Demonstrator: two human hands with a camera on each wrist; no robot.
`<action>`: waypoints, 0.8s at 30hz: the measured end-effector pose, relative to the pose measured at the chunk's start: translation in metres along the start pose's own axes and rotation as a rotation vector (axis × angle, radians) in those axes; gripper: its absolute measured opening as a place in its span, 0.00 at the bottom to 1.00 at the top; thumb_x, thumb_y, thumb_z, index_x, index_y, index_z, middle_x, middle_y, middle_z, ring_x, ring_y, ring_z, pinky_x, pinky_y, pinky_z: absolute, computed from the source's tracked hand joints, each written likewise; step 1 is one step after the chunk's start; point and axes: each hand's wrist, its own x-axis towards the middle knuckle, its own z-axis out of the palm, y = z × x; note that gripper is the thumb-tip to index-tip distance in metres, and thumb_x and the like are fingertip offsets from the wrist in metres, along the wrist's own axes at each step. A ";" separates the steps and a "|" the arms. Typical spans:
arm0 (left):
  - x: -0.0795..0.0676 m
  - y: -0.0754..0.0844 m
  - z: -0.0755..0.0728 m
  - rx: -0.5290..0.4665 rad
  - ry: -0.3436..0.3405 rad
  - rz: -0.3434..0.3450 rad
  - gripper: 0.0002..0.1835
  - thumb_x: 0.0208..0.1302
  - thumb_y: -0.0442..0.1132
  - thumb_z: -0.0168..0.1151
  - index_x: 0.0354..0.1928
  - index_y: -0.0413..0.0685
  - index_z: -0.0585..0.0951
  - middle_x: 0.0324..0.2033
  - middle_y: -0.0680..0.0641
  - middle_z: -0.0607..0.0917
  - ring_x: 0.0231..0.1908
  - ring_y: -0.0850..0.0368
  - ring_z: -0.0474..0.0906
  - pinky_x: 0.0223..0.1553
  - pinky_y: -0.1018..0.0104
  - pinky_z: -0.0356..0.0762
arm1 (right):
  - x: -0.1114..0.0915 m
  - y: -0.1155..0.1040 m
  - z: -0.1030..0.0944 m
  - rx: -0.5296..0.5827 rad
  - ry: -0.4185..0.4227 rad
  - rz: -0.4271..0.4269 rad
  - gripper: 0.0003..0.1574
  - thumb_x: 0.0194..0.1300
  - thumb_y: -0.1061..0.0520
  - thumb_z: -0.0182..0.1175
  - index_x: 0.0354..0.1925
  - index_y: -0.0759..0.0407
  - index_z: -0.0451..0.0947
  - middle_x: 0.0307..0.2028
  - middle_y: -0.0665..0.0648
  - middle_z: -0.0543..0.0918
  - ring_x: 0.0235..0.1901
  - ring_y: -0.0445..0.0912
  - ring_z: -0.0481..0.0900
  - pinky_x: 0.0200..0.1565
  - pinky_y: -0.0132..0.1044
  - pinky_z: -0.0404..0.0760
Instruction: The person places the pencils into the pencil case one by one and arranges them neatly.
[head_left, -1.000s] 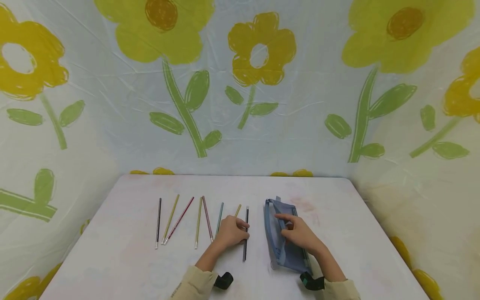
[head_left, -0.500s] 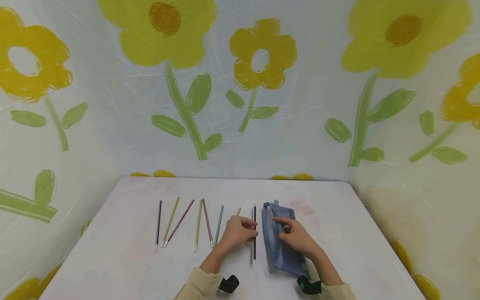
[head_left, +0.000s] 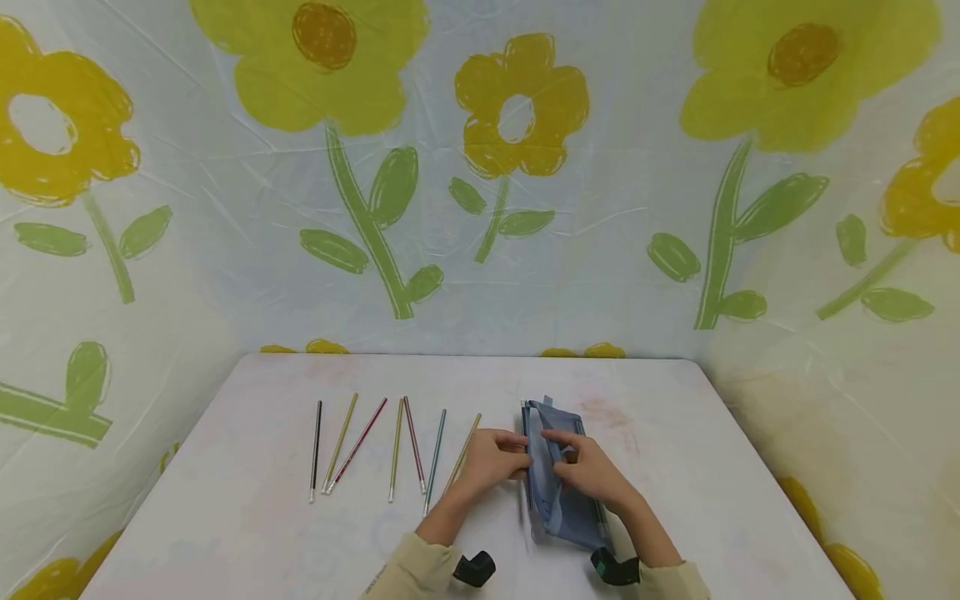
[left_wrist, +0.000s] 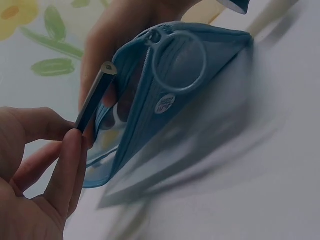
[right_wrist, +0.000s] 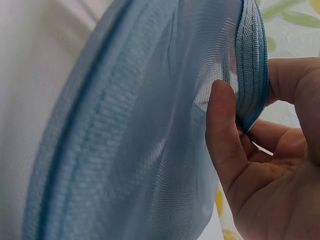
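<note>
My left hand [head_left: 491, 460] pinches a dark pencil [left_wrist: 92, 100] between thumb and fingertips, at the left edge of a blue mesh zip pouch [head_left: 576, 512]. In the left wrist view one pencil end points up at the pouch's mouth, next to the zip with its ring pull [left_wrist: 204, 65]. Thumb and fingers of my right hand [head_left: 596, 477] pinch the mouth's zipped edge [right_wrist: 252, 60] and hold the pouch gaping. Through the mesh, part of the pouch's inside shows in the right wrist view.
Several pencils lie spread on the white table [head_left: 247, 517] left of my hands. Among them are a black pencil [head_left: 315, 450], a red pencil [head_left: 360, 444] and a teal pencil [head_left: 436, 458]. A yellow pencil [head_left: 465, 450] is partly behind my left hand. Flower-printed cloth surrounds the table.
My left hand has carried the dark pencil rightward from the table to the pouch's left edge. My right hand keeps its pinch on the pouch, nearly in place.
</note>
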 end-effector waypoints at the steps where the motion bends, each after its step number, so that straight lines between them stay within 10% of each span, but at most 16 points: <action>1: 0.001 -0.001 0.003 -0.010 0.009 -0.006 0.12 0.50 0.26 0.70 0.40 0.33 0.86 0.26 0.49 0.85 0.23 0.58 0.83 0.26 0.65 0.83 | 0.000 0.000 0.000 0.004 0.001 -0.001 0.34 0.58 0.72 0.55 0.65 0.68 0.68 0.57 0.69 0.74 0.21 0.50 0.74 0.24 0.49 0.80; 24: -0.005 0.001 0.016 0.001 -0.002 -0.061 0.11 0.50 0.26 0.71 0.38 0.39 0.86 0.27 0.49 0.83 0.24 0.59 0.82 0.27 0.66 0.83 | 0.001 -0.006 0.003 -0.022 0.019 0.020 0.34 0.59 0.72 0.56 0.65 0.69 0.68 0.43 0.63 0.80 0.22 0.52 0.77 0.23 0.46 0.78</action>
